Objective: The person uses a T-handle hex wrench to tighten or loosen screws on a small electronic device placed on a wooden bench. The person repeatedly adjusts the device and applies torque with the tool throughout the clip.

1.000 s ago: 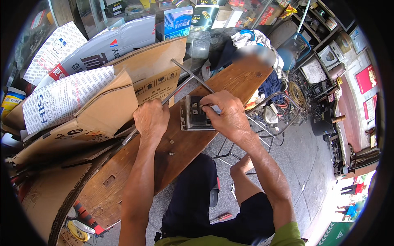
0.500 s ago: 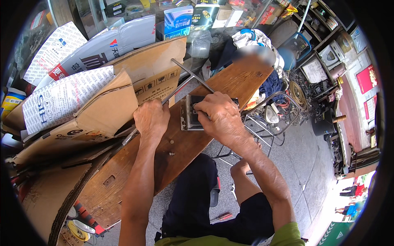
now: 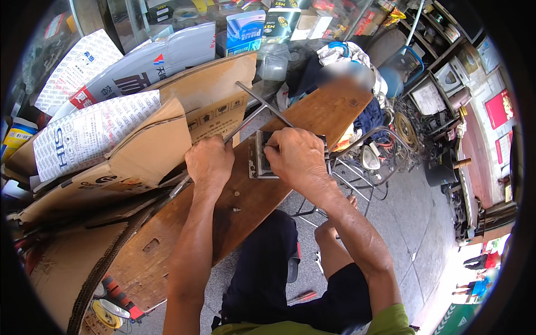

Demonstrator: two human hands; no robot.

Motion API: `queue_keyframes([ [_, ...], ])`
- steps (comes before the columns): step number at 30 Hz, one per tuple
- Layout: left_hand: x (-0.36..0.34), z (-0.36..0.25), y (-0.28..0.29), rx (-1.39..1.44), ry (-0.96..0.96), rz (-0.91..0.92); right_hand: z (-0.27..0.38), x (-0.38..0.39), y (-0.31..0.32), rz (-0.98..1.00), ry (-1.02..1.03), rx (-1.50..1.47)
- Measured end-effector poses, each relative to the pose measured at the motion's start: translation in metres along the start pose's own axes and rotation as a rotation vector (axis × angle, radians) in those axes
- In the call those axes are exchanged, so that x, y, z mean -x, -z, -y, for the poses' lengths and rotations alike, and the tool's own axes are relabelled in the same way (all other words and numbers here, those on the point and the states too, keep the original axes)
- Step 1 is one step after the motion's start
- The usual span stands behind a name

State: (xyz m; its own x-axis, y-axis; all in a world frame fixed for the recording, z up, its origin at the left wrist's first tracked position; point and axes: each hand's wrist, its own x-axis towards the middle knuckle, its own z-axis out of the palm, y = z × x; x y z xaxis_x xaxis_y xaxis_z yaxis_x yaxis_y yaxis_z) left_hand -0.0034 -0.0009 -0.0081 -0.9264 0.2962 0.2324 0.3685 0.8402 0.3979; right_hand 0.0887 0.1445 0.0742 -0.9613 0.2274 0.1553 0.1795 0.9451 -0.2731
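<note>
Box (image 3: 255,159) is now more covered by our right hand (image 3: 301,159), its grip unclear. Our left hand (image 3: 210,162) clasps a T-bar (image 3: 245,121).

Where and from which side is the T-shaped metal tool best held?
Hold the T-shaped tool near the middle of its shaft, probably from above, as the left hand does: the shaft is thin and straight, and only the hand covers it. The crossbar seems poorer, since one end is close to the right hand.

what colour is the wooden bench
The bench is brown, with darker patches; the head view shows it best.
</note>
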Motion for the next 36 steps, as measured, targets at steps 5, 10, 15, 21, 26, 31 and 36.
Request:
queue_keyframes([
  [5, 0.0004, 0.0000, 0.0007, 0.013, -0.002, 0.009, 0.0018, -0.0022, 0.0020, 0.033, -0.052, -0.020],
  [10, 0.0002, 0.0002, 0.0013, 0.005, -0.001, 0.028, 0.0010, -0.0036, 0.0024, 0.021, -0.015, 0.034],
  [15, 0.0001, 0.0002, 0.0018, -0.007, -0.001, 0.020, 0.0004, -0.0042, 0.0032, 0.022, -0.017, 0.003],
  [21, -0.0001, -0.0012, 0.0025, 0.004, 0.016, 0.027, -0.0023, -0.0037, 0.0054, 0.041, 0.004, 0.002],
  [26, -0.0002, -0.0012, 0.0035, -0.010, 0.014, 0.033, -0.0026, -0.0023, 0.0016, 0.003, 0.052, 0.015],
  [31, -0.0002, -0.0004, 0.0016, 0.019, 0.013, 0.016, -0.0028, -0.0010, -0.0034, -0.056, 0.118, 0.021],
  [36, -0.0007, 0.0011, 0.0003, 0.018, 0.009, 0.019, -0.0028, 0.0000, -0.0034, -0.073, 0.141, 0.006],
])
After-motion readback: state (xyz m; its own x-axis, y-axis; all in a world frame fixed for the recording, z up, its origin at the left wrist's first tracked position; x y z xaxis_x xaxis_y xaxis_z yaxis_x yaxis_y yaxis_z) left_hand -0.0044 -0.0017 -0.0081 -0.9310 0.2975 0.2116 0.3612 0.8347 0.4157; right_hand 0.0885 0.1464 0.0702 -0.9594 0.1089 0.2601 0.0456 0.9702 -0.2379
